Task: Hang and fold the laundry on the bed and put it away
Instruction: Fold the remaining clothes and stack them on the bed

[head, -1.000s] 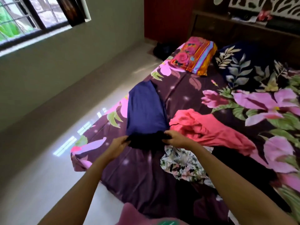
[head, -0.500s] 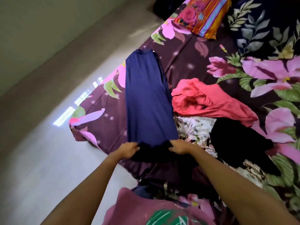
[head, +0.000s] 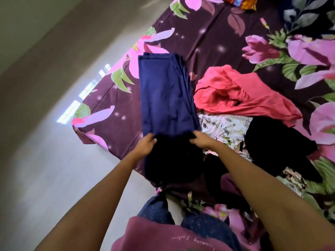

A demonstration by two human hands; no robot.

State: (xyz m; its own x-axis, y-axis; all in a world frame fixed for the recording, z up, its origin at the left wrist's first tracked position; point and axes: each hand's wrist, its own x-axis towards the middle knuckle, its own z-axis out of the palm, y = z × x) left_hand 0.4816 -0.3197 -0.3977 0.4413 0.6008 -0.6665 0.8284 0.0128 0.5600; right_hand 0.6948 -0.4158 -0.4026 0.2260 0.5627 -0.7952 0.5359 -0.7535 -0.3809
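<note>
As a person in a maroon top (head: 163,236) and blue dotted trousers (head: 204,227) faces the near edge of a bed, both hands close on a navy garment (head: 166,95). The left hand (head: 146,144) pinches its left edge with curled fingers, and the right hand (head: 201,141) clamps its right edge, the two set apart across the cloth's width. Below the hands, the garment's near part falls in shadow over the mattress edge. Beyond them, the rest lies flat and folded lengthwise on the purple floral bedsheet (head: 208,38), running away along the bed's left side. To the right of it lies unfolded laundry: a white leaf-print piece (head: 224,127) just beside the right hand, a black garment (head: 275,147) further right, and a crumpled coral garment (head: 244,95) behind both. At the far end, a striped multicoloured pillow (head: 241,1) sits beside dark leaf-print bedding (head: 308,13). Pale floor (head: 45,178) lies to the left.
</note>
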